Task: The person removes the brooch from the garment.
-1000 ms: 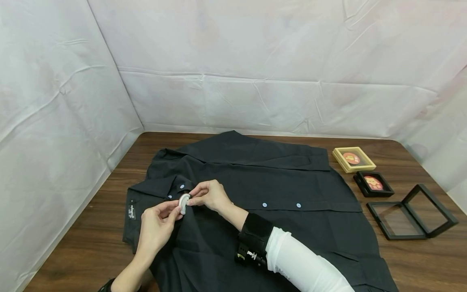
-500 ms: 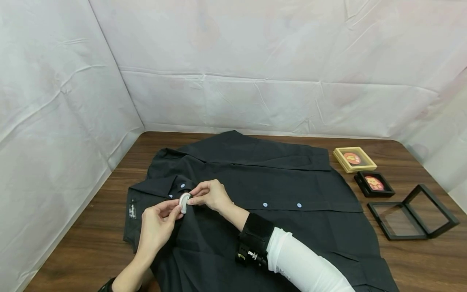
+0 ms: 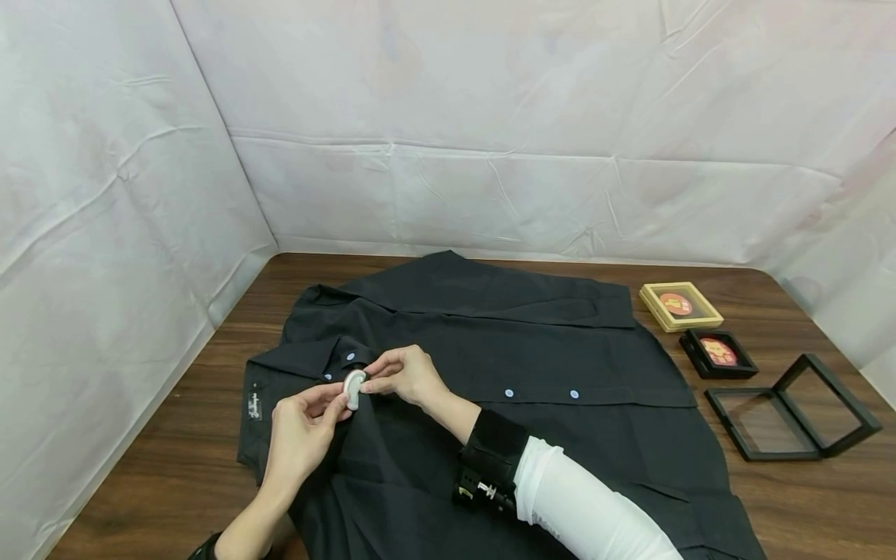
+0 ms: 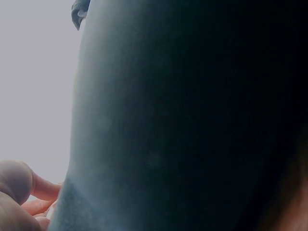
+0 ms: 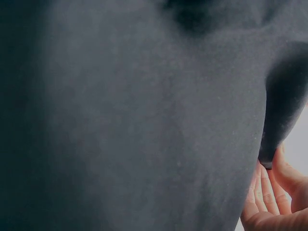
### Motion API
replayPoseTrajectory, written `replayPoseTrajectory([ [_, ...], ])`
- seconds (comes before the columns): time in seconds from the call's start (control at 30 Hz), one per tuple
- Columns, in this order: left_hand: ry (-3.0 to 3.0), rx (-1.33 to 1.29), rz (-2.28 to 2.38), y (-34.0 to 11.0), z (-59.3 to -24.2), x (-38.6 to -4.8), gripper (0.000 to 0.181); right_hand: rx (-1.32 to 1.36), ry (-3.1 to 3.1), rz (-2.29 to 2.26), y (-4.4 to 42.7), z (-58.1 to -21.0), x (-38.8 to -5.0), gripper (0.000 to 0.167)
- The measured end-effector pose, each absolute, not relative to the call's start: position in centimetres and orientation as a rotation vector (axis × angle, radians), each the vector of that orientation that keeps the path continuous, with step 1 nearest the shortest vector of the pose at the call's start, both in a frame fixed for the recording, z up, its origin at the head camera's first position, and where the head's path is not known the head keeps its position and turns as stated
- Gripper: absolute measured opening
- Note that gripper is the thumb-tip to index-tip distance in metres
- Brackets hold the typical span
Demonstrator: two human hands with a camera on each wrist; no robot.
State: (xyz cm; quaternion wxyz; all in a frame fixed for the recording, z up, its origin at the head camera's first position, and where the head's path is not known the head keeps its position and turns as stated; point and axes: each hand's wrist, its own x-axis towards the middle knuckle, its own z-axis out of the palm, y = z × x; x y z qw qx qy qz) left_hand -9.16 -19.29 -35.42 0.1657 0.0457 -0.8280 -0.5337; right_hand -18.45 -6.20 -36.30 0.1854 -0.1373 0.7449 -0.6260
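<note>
A dark button-up shirt [image 3: 532, 342] lies spread over the wooden table with its label side to the left. Near its collar my left hand [image 3: 301, 432] pinches a small white curved piece [image 3: 354, 390], whose kind I cannot make out. Opposite, my right hand [image 3: 406, 377] pinches the shirt's dark cloth right beside that piece, thumb and forefinger at its edge. Dark cloth [image 4: 159, 115] fills most of the left wrist view, with fingertips [image 4: 45, 187] at lower left. In the right wrist view, fingertips [image 5: 279, 163] meet a fold of the cloth.
At the right of the table [image 3: 805, 498] are a gold-framed case [image 3: 689, 321] and a black case [image 3: 735, 372], each holding a red-and-gold disc. Closer stands an opened black-framed clear case [image 3: 784, 449]. White sheeting [image 3: 490, 117] hangs behind and at both sides.
Almost nothing differs. Both hands stay at the white piece near the collar, and the shirt and cases keep their places.
</note>
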Motion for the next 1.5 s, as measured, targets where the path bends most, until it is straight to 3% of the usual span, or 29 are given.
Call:
replayPoseTrajectory([
  [0.9,-2.359,0.126,-1.507,-19.4,-35.3,-9.1,0.015,-0.487,2.067,-1.683,-5.5,-35.8,-18.4,0.020],
  [1.5,-2.444,0.033,-1.089,-19.1,-35.1,-8.9,0.010,-0.723,2.290,-1.291,-4.2,-34.3,-17.7,0.037],
])
